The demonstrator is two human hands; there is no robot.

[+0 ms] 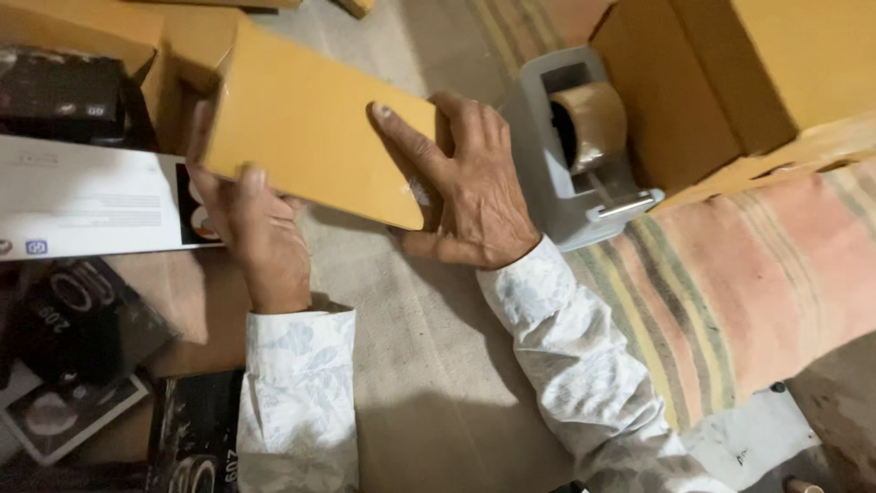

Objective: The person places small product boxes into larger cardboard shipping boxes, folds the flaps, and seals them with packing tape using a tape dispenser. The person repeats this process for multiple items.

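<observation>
Flat yellow-brown cardboard box is held at scene centre, above beige cloth. Left hand is closed on near left edge; right hand is gripped on right end, thumb laid on top. Grey tape dispenser is seen just right. Larger cardboard boxes are placed far right.

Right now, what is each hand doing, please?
Left hand: closed on the yellow-brown box.
Right hand: closed on the same box's end.
</observation>
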